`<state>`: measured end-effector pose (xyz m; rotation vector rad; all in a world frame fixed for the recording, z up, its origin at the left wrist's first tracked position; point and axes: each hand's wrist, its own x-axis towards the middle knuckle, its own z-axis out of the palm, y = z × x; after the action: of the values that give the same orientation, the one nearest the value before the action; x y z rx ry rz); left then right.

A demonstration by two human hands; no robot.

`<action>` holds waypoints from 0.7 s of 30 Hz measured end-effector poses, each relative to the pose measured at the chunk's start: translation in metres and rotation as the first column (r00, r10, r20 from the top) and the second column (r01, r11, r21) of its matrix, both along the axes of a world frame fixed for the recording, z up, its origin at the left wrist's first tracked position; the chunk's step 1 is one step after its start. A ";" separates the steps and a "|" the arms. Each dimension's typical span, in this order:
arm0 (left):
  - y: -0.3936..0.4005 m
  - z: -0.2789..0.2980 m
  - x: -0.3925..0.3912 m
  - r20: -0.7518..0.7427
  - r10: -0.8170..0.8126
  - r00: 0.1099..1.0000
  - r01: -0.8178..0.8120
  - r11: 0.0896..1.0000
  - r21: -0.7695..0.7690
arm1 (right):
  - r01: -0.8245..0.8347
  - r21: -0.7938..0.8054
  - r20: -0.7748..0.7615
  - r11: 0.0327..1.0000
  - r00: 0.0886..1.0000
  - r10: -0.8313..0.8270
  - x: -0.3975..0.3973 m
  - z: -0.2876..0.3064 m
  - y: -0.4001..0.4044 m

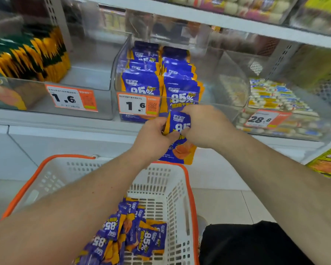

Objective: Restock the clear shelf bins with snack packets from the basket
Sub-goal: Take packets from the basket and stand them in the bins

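Both hands, left hand [154, 135] and right hand [204, 125], fingers pinching purple snack packets [180, 131] below part-filled clear bin [218, 73]; more packets waiting in basket [172, 180] at 6 o'clock.

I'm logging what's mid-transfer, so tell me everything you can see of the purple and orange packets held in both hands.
The small stack of glossy purple and orange snack packets looks like plastic film, printed with a large white "85" and white characters; the lower part shows an orange food picture. It hangs roughly upright in front of the clear shelf bin and above the white basket. The left hand grips its left edge; the right hand grips its right side.
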<state>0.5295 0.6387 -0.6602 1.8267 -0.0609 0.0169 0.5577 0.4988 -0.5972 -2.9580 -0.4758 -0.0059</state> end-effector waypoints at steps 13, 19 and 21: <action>-0.010 0.074 0.047 0.533 -0.046 0.845 -0.276 0.816 0.508 | 0.253 0.178 0.102 0.951 0.956 -0.274 0.037 0.073 -0.045; -0.006 0.110 0.098 0.346 -0.161 0.924 -0.206 0.551 0.808 | 0.368 -0.033 0.271 0.929 0.898 -0.346 0.071 0.107 -0.048; -0.008 0.115 0.117 0.216 -0.183 0.959 -0.110 0.463 0.880 | 0.397 -0.041 0.345 0.917 0.867 -0.360 0.085 0.110 -0.049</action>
<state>0.6469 0.6308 -0.5456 2.9002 -0.3818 0.2687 0.6429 0.4499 -0.4874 -3.1157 0.0892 -0.5450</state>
